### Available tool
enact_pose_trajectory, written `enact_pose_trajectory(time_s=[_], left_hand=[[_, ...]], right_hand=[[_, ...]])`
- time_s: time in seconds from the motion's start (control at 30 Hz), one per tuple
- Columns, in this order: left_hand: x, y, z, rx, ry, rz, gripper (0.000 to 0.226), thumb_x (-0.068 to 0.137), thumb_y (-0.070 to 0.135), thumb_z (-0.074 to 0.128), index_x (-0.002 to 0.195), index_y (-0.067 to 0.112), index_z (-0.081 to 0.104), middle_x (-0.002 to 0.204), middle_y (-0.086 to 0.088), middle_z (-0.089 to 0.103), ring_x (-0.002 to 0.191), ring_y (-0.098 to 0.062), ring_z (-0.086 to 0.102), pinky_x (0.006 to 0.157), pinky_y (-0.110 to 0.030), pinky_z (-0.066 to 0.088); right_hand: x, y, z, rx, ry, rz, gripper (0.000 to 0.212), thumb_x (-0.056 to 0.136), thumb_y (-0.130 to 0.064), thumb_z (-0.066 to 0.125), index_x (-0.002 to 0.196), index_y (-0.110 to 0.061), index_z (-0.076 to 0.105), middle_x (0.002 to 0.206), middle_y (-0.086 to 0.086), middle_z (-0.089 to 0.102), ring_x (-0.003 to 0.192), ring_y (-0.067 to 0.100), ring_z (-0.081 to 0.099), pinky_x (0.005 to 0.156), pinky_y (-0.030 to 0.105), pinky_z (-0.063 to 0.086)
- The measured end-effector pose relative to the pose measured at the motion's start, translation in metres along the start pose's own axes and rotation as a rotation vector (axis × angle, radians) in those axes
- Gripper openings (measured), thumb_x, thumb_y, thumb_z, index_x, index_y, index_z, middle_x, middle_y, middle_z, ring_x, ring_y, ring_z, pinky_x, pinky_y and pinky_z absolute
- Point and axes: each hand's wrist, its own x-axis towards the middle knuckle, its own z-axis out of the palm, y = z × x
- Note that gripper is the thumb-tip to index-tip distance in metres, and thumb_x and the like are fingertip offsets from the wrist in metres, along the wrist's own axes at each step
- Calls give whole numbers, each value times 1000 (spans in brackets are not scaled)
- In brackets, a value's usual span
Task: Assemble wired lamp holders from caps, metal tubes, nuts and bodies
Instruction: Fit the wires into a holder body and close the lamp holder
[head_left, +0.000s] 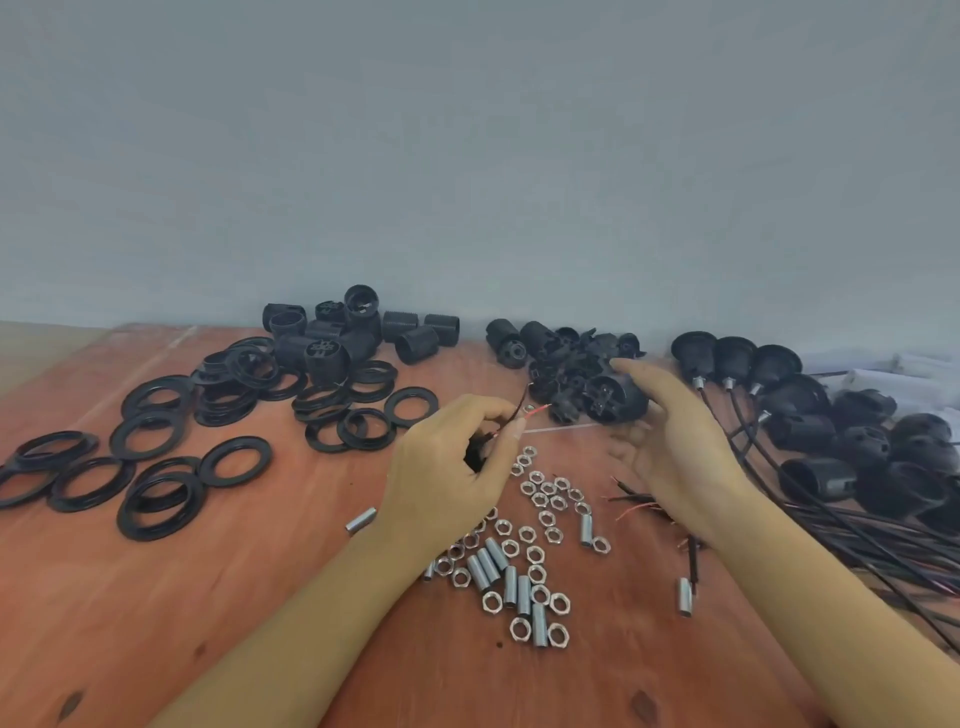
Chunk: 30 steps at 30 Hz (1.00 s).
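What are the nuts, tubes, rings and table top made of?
Nuts: bright silvery metal, likely plated steel; they glint. Tubes: same silvery metal, ribbed like thread. Rings: black, semi-gloss, thin moulded rims, probably plastic. Table top: reddish-brown wood or a wood-look veneer; grain and dark knots show.

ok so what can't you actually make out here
Head view, left hand: curled fingers hide what it holds beyond the red and black wires.
Head view, lamp holder body: right hand covers its far side; inside blurred.
Head view, wired holders: cut off by right edge.
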Motion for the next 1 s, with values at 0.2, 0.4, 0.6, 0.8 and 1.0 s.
enact_pose_trajectory(time_s=[0.2,0.4,0.6,0.8,1.0], left_hand=[[1,20,5,-144,-26,-27,8,86,10,68,91,8,74,73,5,65,66,-7,60,62,-15,46],[0,32,7,-234,-100,-100,4,85,11,70,81,11,72,64,4,55,58,-8,50,58,-12,38],[-3,33,10,-243,-166,-147,7,89,16,65,92,18,71,65,10,63,53,-11,57,51,-14,40],[-3,32,11,-177,-126,-107,11,87,11,65,92,10,74,68,8,63,59,-8,58,56,-12,41],[-1,34,10,-143,-129,-113,9,87,13,67,90,12,75,61,12,51,57,-6,50,59,-11,37]], right_hand=[[-20,11,-14,266,-68,219,23,98,-24,53,108,-9,66,75,8,67,56,17,53,47,25,44],[-25,19,-11,190,-81,207,27,99,-34,53,99,-12,68,76,4,69,57,13,54,49,23,46],[-31,25,-6,155,-135,178,32,99,-37,51,111,-13,69,74,3,66,55,11,53,49,23,46],[-35,26,-3,150,-146,157,32,100,-37,49,110,-14,69,75,4,64,54,10,53,49,23,47],[-36,27,-1,136,-140,139,32,99,-35,50,111,-13,69,73,3,66,54,10,54,49,23,48]])
